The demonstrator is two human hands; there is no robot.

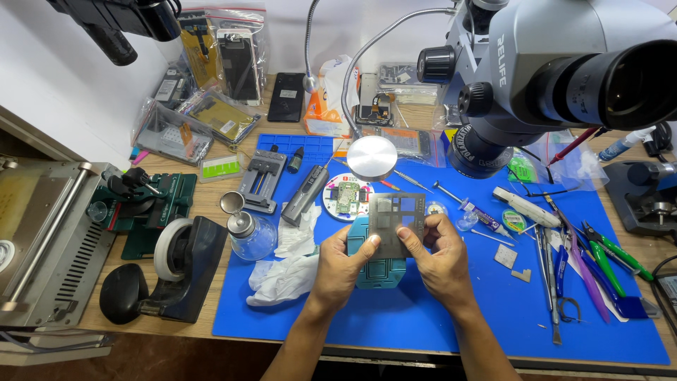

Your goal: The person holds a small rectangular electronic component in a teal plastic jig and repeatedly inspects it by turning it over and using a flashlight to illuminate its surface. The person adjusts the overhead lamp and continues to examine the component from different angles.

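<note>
While the thin grey metal stencil sheet [397,224] is pinched by its side edges between the fingers of the left hand [340,267] and the right hand [438,259], it is held above the teal block-shaped fixture [381,268] near the front edge of the blue mat [437,317] on the surface. A bend or kink could be caused by too much squeeze on so thin a sheet. Beyond, toward the back edge, the round white holder with a green circuit board [347,197] could be knocked if the stencil slipped forward.
</note>
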